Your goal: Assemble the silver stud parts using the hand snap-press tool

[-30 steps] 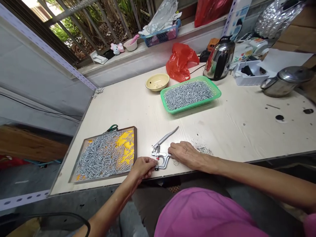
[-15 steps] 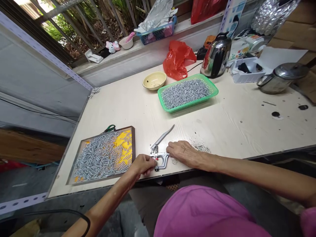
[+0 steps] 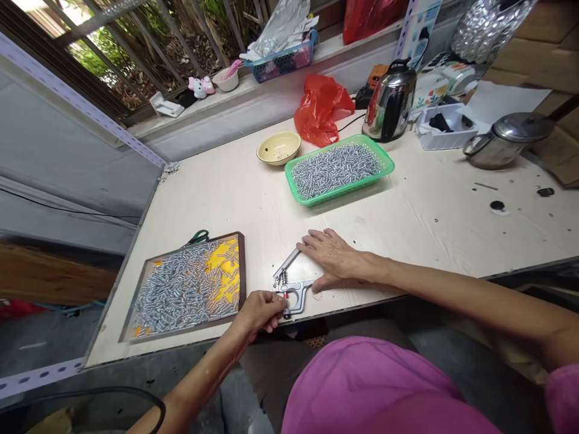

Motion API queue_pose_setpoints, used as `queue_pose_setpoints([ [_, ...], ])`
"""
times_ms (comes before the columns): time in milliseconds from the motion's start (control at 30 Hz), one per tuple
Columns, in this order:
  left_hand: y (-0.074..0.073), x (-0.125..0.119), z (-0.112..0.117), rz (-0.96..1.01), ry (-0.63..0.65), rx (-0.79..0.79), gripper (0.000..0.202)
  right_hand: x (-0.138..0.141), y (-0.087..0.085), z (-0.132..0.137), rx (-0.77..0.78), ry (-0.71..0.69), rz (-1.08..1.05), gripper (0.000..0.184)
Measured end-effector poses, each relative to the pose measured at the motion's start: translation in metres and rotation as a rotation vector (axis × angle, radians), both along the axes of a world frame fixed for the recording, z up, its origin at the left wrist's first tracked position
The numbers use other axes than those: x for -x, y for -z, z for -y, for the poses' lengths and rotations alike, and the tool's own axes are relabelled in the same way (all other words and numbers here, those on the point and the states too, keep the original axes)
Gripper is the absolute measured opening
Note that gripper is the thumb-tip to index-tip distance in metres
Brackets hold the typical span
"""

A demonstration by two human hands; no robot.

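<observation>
Between the two hands, at the near edge of the table [image 3: 429, 223], lie the press pliers [image 3: 292, 290]. The left hand [image 3: 260, 310] has its grip pinched on the tool's head. The right hand [image 3: 332, 259] lies flat and released over the upper handle. Seating a part looks to be the step in hand, and a squeeze would call for steady downward pressure. A tray [image 3: 243, 265] of metal pieces sits just left of the left grip.

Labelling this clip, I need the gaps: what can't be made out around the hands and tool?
Head view: whatever the left hand pinches at the head of the pliers; the hand covers it.
Upper handle end of the pliers, under the right hand.
The scissors: blades hidden by the brown tray.
The metal pieces in the green basket, too small to identify.
</observation>
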State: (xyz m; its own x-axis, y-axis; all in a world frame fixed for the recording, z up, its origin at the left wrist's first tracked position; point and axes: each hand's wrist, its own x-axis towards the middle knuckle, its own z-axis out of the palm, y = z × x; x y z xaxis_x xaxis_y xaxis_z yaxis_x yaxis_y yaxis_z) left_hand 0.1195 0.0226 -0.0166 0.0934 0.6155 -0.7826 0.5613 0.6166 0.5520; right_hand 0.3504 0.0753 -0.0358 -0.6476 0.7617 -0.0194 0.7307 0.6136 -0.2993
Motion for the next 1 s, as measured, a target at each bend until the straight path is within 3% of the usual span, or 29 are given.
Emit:
queue_pose_setpoints([
  [200, 0.004, 0.001, 0.005, -0.023, -0.015, -0.028, 0.037, 0.006, -0.011, 0.004, -0.050, -0.002, 0.083, 0.076],
  [300, 0.000, 0.003, 0.010, -0.115, 0.063, -0.043, 0.036, 0.007, -0.014, 0.013, -0.061, 0.013, 0.090, 0.060],
  [367, -0.006, 0.001, 0.015, -0.278, 0.182, -0.217, 0.037, 0.008, -0.013, 0.018, -0.062, 0.020, 0.077, 0.050],
  [500, -0.010, -0.014, 0.016, -0.495, 0.468, -0.851, 0.028, 0.011, -0.015, 0.026, -0.051, 0.032, 0.050, 0.046],
  [600, 0.000, -0.029, 0.004, -0.480, 0.680, -1.067, 0.049, 0.010, -0.022, 0.028, 0.008, 0.024, 0.057, 0.053],
  [733, 0.010, -0.041, -0.014, -0.435, 0.855, -1.076, 0.057, 0.005, -0.028, 0.027, 0.087, 0.039, 0.085, 0.059],
  [867, 0.006, -0.047, -0.022, -0.490, 0.936, -1.028, 0.041, 0.003, -0.022, 0.023, 0.082, 0.060, 0.101, 0.035],
  [1000, 0.001, -0.056, -0.024, -0.573, 0.927, -0.981, 0.022, 0.003, -0.011, 0.017, 0.066, 0.047, 0.041, 0.008],
])
